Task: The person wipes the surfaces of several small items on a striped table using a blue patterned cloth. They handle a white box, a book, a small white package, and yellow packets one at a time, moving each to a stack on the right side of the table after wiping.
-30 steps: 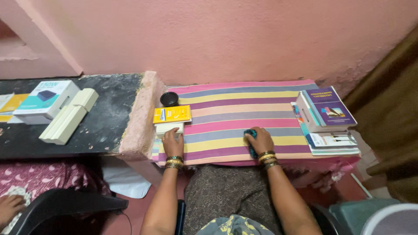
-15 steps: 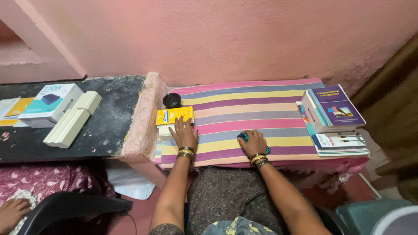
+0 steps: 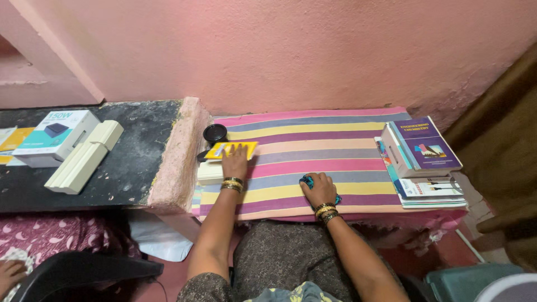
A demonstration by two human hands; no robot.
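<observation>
My left hand grips a thin yellow packet and tilts it up off a pale cream box at the left end of the striped cloth. Just behind the packet stands a small round black container. My right hand presses down on a bunched blue-green cloth near the front edge of the striped cloth, about the middle. Both wrists wear gold and dark bangles.
A stack of books fills the right end of the striped cloth. A rough pink ledge separates it from a black counter holding a white and teal box and long cream blocks. Another person's hand shows bottom left.
My left hand moved from the cream box up onto the yellow packet and lifted its edge. My right hand slid the blue-green cloth leftward along the front of the striped cloth.
</observation>
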